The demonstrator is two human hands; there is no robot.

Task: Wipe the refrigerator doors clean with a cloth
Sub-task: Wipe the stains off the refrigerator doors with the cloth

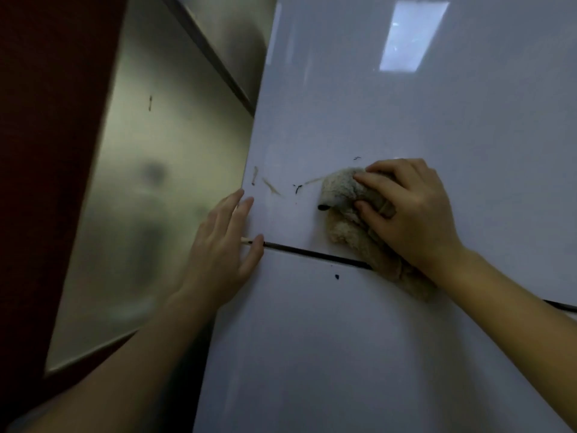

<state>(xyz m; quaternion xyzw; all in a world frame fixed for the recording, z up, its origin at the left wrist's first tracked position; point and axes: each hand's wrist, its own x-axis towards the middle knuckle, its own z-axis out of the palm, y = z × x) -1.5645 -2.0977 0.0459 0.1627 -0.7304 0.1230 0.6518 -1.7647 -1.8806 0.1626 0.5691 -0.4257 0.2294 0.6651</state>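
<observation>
Wiping the upper door, is it? Where's the cloth?

— Yes, mid-wipe, I'd say. The right hand grips the cloth, bunched, and presses it on that door just above the gap. Its tail hangs across onto the lower door.

And the left hand?

— Fingers straight, holding nothing, resting at the door's left edge.

Next?

— I'd sweep left: smears lie between cloth and edge. There's bare door above and to the right, but leftward it soon ends, so the left hand should shift first.
</observation>
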